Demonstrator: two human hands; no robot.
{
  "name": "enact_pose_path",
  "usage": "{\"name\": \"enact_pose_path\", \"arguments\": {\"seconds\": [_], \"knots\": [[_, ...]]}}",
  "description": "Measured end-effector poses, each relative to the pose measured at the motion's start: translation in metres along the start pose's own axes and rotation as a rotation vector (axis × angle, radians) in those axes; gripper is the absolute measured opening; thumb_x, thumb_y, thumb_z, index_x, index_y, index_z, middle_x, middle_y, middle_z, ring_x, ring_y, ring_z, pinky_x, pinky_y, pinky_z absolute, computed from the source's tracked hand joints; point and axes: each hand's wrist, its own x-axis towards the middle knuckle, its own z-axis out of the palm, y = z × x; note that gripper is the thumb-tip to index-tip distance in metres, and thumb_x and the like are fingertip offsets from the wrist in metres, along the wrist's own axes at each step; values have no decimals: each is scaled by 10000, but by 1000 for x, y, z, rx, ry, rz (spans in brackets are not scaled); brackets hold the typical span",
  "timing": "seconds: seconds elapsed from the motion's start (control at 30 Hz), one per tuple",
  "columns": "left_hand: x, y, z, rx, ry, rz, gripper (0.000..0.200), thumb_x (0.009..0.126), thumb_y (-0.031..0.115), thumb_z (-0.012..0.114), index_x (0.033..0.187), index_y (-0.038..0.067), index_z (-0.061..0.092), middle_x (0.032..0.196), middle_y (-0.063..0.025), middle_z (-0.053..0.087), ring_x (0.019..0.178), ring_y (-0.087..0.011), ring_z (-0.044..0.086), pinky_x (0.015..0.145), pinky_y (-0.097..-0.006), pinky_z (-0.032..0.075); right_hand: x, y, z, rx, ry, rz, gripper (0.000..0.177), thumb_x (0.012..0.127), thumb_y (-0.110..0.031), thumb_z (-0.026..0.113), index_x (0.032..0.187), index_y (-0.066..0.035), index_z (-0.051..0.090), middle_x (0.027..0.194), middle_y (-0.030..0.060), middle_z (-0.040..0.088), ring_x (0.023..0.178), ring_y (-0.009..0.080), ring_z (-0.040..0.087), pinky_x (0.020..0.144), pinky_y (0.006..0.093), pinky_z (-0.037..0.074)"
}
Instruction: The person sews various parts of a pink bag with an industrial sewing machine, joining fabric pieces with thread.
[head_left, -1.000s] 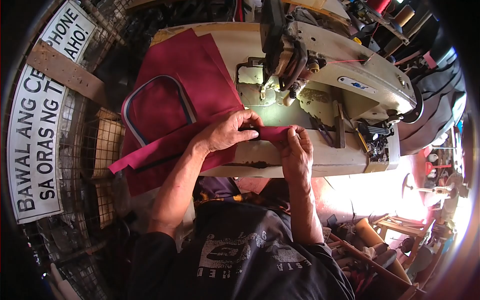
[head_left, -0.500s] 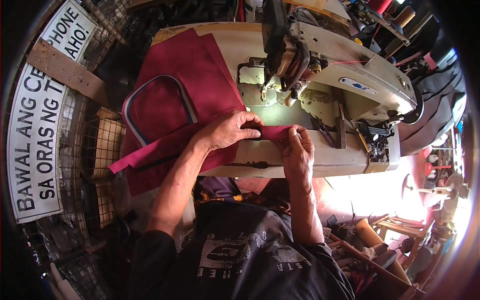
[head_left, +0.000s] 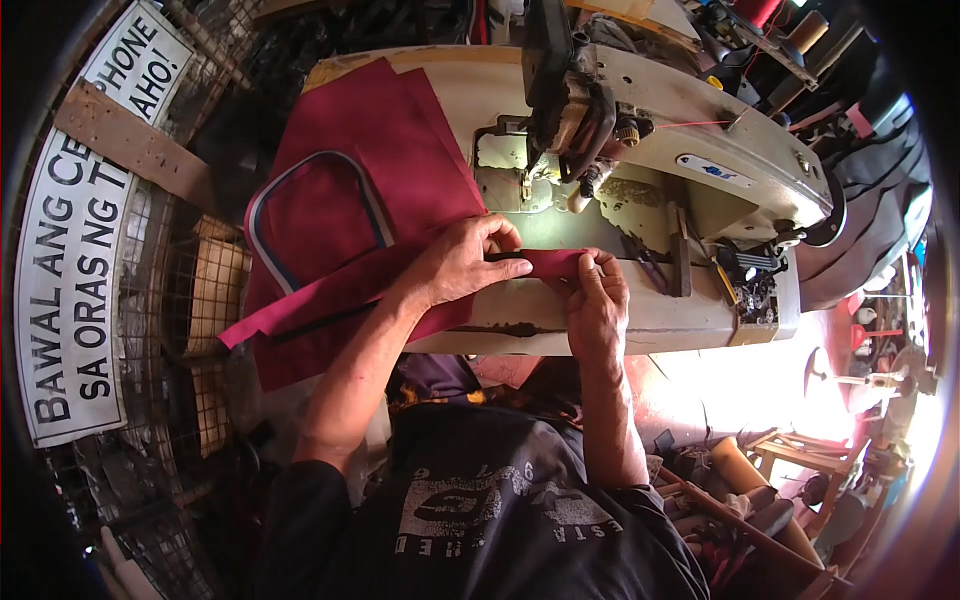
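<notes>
Long dark-red fabric strip [head_left: 557,263]: between the hands, over the flat cream table [head_left: 660,325]
Left hand [head_left: 458,265]: grip closed on strip
Right hand [head_left: 597,290]: grip pinching it
Strip alignment: uneven pull could skew it

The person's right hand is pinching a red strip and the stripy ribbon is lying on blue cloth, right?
Not quite: the cloth isn't blue. The head view shows it's dark red. The right hand is pinching a red strip, and the stripy ribbon is lying on that cloth.
</notes>
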Motion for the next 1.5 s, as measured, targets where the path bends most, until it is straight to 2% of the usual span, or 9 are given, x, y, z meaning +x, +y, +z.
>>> {"name": "enact_pose_path", "arguments": {"seconds": [0.27,0.4,0.57,0.7,0.8,0.93,1.27,1.37,1.5], "knots": [[7,15,6,300,-4,38,204,893,119,793,988,-33,696,907,-48,705,830,-110,631,785,-303,527,-5,6,-7,-31,-31,-88,128,1087,-127,516,1132,-11,547,1041,117,689,977,175,691,966,394,592],[12,3,4,54,-38,35,187,885,73,767,1027,-35,710,909,-85,727,854,-117,649,797,-311,525,-6,12,-9,-75,-5,-128,125,1090,-114,506,1138,-10,556,1057,114,682,1025,182,685,986,371,577],[13,1,-2,-88,-84,-32,193,866,53,744,1042,-24,725,938,-151,746,857,-163,684,821,-329,533,-6,13,-8,-485,98,-234,156,1061,-117,562,1173,-9,560,999,80,690,913,146,665,828,321,555],[18,8,-3,220,-96,4,152,894,1,697,1045,-19,701,932,-70,720,901,-127,647,841,-315,514,-5,4,-7,-811,154,-121,211,1009,-117,621,1188,-17,569,876,97,684,761,171,640,701,355,521],[32,-4,-5,296,-118,45,189,870,-1,698,1058,-16,682,943,-97,713,916,-160,660,843,-330,517,-13,-3,14,-1030,175,-385,218,980,-121,636,1175,-33,591,805,135,653,718,240,645,703,390,530],[56,-5,-15,395,-277,25,295,841,26,720,1116,-5,619,904,-111,681,897,-191,657,804,-348,517,-12,-5,14,-1297,50,-476,263,927,-86,622,1188,-54,610,887,163,656,778,357,661,713,461,538],[81,44,-6,726,-501,-292,437,768,53,773,1135,18,539,879,-195,679,828,-321,695,679,-456,517,-1,-24,4,-1597,-375,-639,517,793,-26,656,1294,-153,679,800,92,533,732,293,622,665,437,529],[76,-4,-6,796,-325,138,423,781,65,772,1122,24,525,898,-192,665,873,-381,679,748,-483,518,3,-20,1,-1632,-390,-681,520,797,-43,667,1304,-160,676,803,79,530,724,279,619,663,422,527],[57,0,0,709,-195,219,342,825,48,729,1066,41,487,953,-175,636,972,-415,634,835,-498,490,4,-14,-1,-1699,-414,-701,506,839,-91,651,1338,-174,644,851,76,564,762,272,636,656,430,537]]}}
